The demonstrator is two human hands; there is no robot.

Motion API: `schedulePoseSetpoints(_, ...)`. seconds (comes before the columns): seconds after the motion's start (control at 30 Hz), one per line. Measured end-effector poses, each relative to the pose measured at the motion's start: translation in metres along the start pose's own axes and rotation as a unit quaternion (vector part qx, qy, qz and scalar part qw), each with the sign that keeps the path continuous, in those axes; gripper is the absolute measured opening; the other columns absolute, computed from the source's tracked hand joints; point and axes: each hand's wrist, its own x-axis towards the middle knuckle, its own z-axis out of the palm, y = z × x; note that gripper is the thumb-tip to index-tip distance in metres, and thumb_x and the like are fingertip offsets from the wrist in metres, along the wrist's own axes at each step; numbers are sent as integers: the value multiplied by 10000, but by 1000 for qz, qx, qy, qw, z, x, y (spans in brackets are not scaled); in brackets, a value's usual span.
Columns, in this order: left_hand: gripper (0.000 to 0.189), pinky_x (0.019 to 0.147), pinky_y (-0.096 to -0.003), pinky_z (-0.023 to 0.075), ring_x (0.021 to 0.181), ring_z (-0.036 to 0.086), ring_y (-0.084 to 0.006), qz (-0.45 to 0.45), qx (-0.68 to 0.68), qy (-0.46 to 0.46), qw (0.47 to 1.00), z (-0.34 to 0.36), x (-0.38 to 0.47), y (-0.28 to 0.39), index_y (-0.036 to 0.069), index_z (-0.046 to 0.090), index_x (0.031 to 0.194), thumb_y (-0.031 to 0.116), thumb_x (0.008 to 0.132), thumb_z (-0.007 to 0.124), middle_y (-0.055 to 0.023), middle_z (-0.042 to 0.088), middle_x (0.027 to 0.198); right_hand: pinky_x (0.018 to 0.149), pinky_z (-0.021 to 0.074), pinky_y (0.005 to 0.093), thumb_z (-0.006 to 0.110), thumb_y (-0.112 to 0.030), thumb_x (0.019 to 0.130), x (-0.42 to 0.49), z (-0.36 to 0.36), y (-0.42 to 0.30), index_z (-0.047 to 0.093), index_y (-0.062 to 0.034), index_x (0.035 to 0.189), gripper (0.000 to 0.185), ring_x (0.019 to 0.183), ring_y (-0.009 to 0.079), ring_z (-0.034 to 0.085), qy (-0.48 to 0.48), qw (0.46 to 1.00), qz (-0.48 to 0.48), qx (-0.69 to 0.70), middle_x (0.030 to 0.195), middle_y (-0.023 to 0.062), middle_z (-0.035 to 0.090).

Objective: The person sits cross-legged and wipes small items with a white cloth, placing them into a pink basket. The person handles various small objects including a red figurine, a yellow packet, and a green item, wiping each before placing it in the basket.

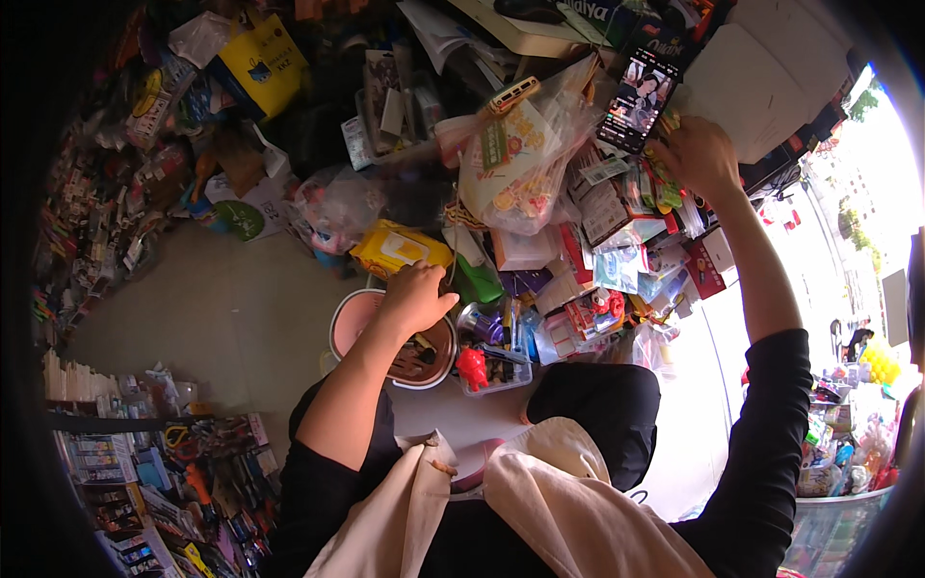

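Note:
My left hand (415, 298) is over a round bin (352, 318) with a pink inside, at the near edge of a yellow pack of wipes (405, 249); whether its fingers grip anything cannot be told. On the right, my right hand (697, 159) reaches to small green and yellow packets (663, 191) beside a lit smartphone (639, 101); its fingertips are partly hidden among the goods. Between the hands lies a clear plastic bag (517, 162) holding a printed package. A clear plastic tub (498, 386) with a red figurine (472, 368) stands to the right of the bin.
Small boxes and packets are heaped in front of me. A yellow carrier bag (264, 61) lies at the upper left. Racks of stationery (101, 459) stand at the lower left. Brown cardboard (759, 79) leans at the upper right. At the far right, a glass case (842, 524) bears more goods.

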Motion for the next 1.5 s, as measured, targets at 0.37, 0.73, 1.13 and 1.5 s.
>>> schedulePoseSetpoints(0.37, 416, 903, -455, 493, 1031, 625, -361, -7, -6, -18, 1000, 0, 0, 1, -19, 631, 1058, 331, 842, 695, -198, 653, 1077, 694, 547, 440, 677, -529, 818, 27, 0, -29, 743, -75, 794, 459, 817, 318, 689, -132, 983, 130, -2, 862, 118, 702)
schedulePoseSetpoints(0.73, 402, 900, -455, 492, 1027, 627, -359, -2, 5, -13, 1000, 1, 0, 0, -13, 627, 1049, 328, 847, 691, -189, 655, 1067, 715, 545, 454, 702, -501, 783, 32, 11, -33, 735, -66, 780, 436, 841, 323, 688, -137, 982, 132, -5, 834, 132, 711)
schedulePoseSetpoints(1.13, 417, 897, -469, 490, 1034, 627, -354, -6, 3, -13, 1000, 3, 0, -1, -10, 634, 1070, 334, 841, 693, -183, 652, 1087, 727, 551, 459, 558, -472, 926, 32, -4, -17, 735, -69, 814, 454, 850, 352, 687, -112, 972, 206, 17, 871, 149, 712)
schedulePoseSetpoints(1.5, 417, 894, -460, 498, 1027, 627, -367, -1, -8, -4, 1000, 2, 0, -1, -19, 634, 1061, 327, 836, 698, -202, 655, 1071, 709, 546, 478, 511, -454, 957, 39, -10, -6, 726, -38, 810, 491, 822, 382, 685, -45, 968, 248, 20, 859, 184, 709)
